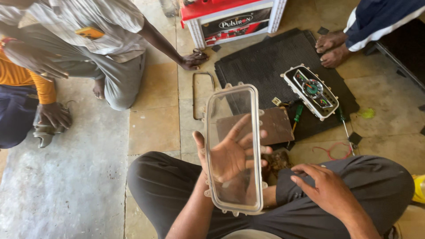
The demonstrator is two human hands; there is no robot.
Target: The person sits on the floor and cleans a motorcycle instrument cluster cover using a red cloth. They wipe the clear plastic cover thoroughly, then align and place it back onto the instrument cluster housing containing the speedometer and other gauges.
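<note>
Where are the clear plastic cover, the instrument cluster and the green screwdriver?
clear plastic cover (230, 104): head view, upper pane.
instrument cluster (312, 88): head view, centre dial.
green screwdriver (298, 113): head view, handle.

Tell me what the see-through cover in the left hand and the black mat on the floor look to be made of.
Clear cover: seems moulded transparent plastic, glossy; the left hand shows through it, and its rim has small moulded tabs. Black mat: probably rubber or a ribbed synthetic, matt; fine parallel ridges run across it. The exact material is not certain.
</note>
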